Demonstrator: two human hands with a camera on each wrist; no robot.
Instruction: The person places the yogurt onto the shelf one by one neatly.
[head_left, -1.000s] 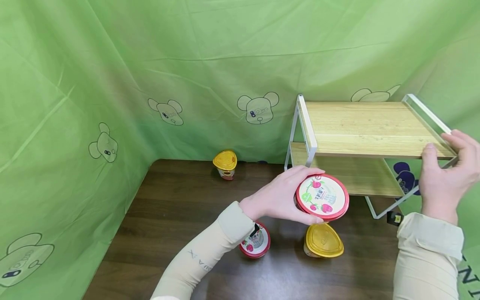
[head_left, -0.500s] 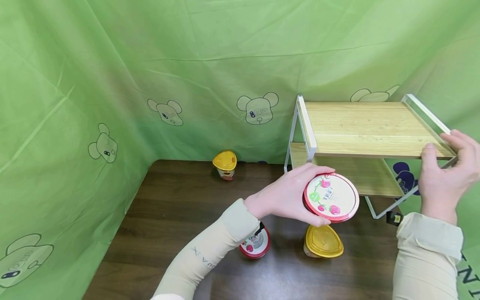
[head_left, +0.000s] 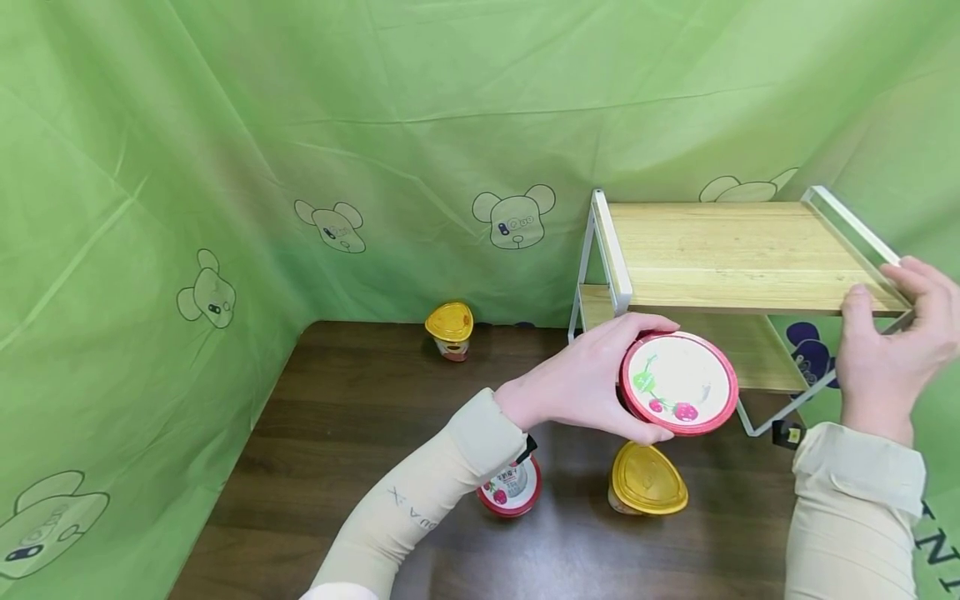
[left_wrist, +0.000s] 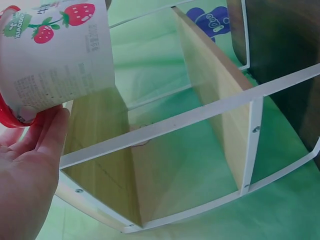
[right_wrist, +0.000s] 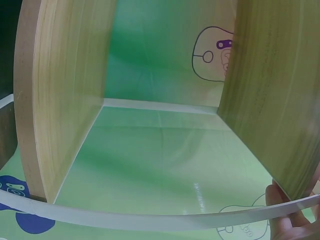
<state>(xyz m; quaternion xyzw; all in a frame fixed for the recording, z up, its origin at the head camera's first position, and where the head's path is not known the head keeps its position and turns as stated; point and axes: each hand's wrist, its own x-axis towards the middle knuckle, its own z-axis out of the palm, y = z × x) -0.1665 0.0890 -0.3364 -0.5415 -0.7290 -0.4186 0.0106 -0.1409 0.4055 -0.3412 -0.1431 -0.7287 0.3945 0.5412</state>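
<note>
My left hand [head_left: 592,379] grips a round tub [head_left: 678,383] with a red-rimmed white lid and strawberry print, held up in front of the shelf's left part. In the left wrist view the tub [left_wrist: 60,55] shows its white printed side, with fingers [left_wrist: 52,132] curled at the red rim. My right hand [head_left: 892,342] holds the front right corner of the two-tier shelf [head_left: 750,258], thumb on the top board and fingers at the white frame. The right wrist view shows that hand [right_wrist: 292,220] at the board's corner.
A second red-lidded tub [head_left: 513,487] stands on the dark wooden table [head_left: 337,467], partly behind the left forearm. One yellow-lidded cup [head_left: 647,482] is below the held tub; another yellow-lidded cup [head_left: 452,325] stands by the green cloth [head_left: 405,167]. The lower board [head_left: 757,354] is under the top one.
My left hand has carried the tub to the right and slightly up, toward the shelf, tipping its lid toward the head view. The right hand keeps its place on the shelf corner.
</note>
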